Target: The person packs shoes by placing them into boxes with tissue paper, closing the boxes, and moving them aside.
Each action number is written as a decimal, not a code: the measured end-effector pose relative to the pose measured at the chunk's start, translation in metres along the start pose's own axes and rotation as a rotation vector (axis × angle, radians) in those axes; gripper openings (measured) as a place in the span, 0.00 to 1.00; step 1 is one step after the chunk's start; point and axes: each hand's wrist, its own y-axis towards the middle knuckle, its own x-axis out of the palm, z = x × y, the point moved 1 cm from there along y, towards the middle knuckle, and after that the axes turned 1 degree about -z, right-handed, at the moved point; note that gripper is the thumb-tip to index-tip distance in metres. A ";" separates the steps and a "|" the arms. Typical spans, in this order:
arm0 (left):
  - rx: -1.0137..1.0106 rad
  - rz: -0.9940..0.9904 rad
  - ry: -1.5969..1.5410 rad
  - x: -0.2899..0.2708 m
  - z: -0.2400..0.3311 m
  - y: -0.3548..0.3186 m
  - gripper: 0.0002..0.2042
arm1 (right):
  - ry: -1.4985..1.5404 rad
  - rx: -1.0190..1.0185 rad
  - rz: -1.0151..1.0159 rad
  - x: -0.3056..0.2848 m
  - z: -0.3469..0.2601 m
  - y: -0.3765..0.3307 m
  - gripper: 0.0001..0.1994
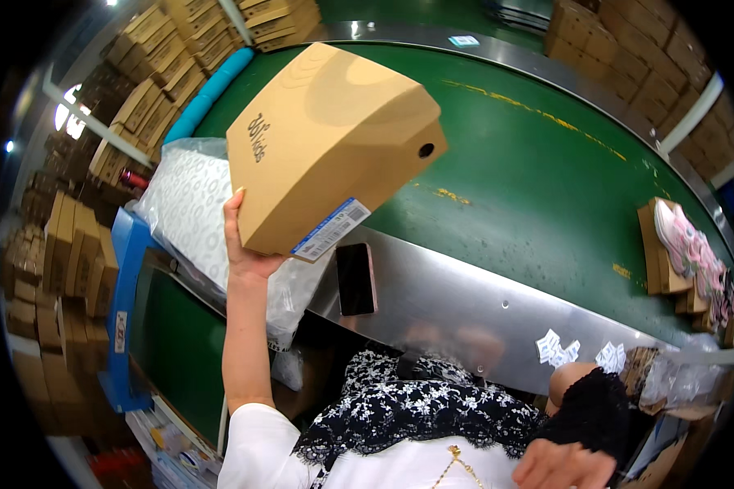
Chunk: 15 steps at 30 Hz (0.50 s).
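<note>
My left hand [251, 244] is closed on the lower left corner of a brown cardboard shoebox [318, 130], raised and tilted above the worktop. The box's lid is on, a round hole pierces one end, and a white and blue label is stuck on its side. Below the box, a dark-screened phone [356, 279] lies on the metal edge [457, 285]. My right hand [564, 466] is close to my body at the lower right, fingers curled, a black lace cover on the forearm. Its palm side is hidden, so I cannot see whether it holds anything.
A green conveyor belt [514, 179] runs ahead. Clear plastic bags with patterned white sheets [192, 191] lie at the left, beside a blue plastic frame [126, 310]. Pink shoes [683, 236] sit on boxes at the right. White slips [556, 349] lie on the metal edge.
</note>
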 end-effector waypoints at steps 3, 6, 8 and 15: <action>0.071 0.038 0.007 -0.010 0.019 -0.021 0.26 | -0.023 0.078 -0.110 -0.005 0.019 0.019 0.10; 0.130 0.127 0.039 -0.022 0.029 -0.040 0.26 | -0.011 0.146 -0.223 -0.008 0.043 0.011 0.09; 0.163 0.177 0.061 -0.037 0.036 -0.058 0.26 | 0.010 0.172 -0.299 -0.013 0.065 0.005 0.08; 0.139 0.263 0.042 -0.045 0.023 -0.057 0.22 | -0.023 0.414 -0.268 -0.031 0.076 0.040 0.10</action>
